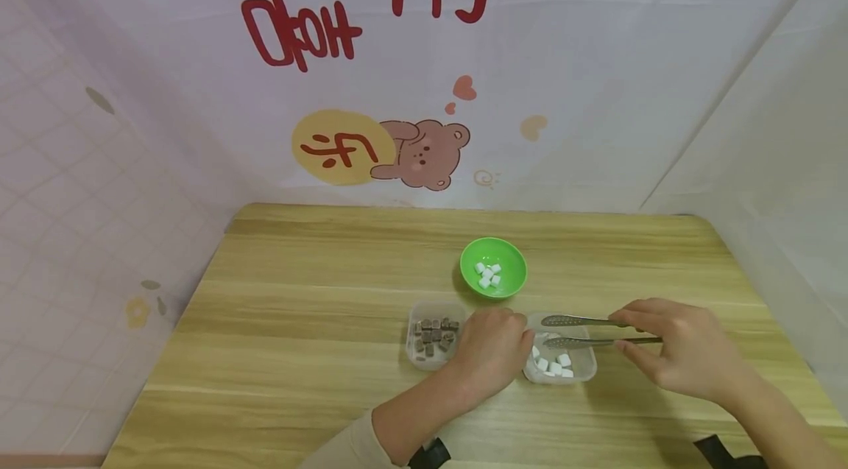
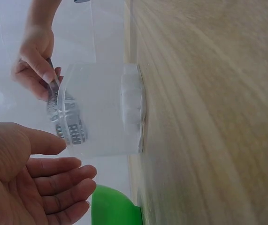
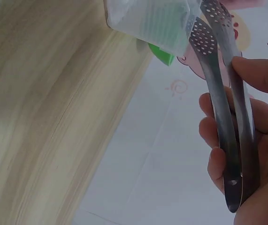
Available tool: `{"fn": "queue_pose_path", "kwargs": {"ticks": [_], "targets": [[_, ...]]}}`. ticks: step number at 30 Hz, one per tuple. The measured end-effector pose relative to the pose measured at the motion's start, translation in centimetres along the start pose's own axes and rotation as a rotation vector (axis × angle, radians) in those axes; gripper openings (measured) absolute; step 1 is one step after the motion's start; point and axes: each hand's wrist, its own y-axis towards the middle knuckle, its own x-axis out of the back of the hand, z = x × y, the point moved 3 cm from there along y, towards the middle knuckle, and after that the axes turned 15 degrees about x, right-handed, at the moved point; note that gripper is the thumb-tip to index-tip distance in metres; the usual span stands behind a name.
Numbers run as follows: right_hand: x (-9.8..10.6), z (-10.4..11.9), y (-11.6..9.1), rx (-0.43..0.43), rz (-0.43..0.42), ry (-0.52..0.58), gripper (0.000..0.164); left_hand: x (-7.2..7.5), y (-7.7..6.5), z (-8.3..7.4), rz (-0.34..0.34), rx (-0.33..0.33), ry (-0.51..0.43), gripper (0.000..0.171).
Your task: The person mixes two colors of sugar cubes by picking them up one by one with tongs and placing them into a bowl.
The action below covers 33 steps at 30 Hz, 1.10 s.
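My right hand (image 1: 689, 344) holds metal tongs (image 3: 225, 112), gripping them between thumb and fingers. The tongs' two perforated tips are spread apart and reach over the rim of a clear plastic container (image 1: 583, 364). White cubes (image 1: 555, 366) lie on the bottom of that container; nothing shows between the tips. My left hand (image 2: 35, 173) is beside the same container, its fingers loosely extended and the thumb tip right at the rim. In the head view, the left hand (image 1: 493, 351) hides part of the container's left side.
A green bowl (image 1: 472, 252) with several white cubes stands behind the containers. Left of my left hand is a second clear container (image 1: 412, 351) holding brownish cubes. Everything stands on a wood-grain table (image 1: 298, 292), with a printed cloth backdrop (image 1: 583, 86) behind it.
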Motion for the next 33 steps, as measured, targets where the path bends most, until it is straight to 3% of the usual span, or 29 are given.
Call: {"fn": "queue_pose_path", "kwargs": {"ticks": [12, 33], "targets": [[-1.2, 0.4, 1.9, 0.151, 0.084, 0.009, 0.032, 0.0, 0.0, 0.1, -0.017, -0.018, -0.032, 0.046], [-1.8, 0.5, 4.5, 0.197, 0.200, 0.071, 0.027, -0.1, 0.0, 0.1, 0.002, -0.017, -0.018, 0.046]]}}
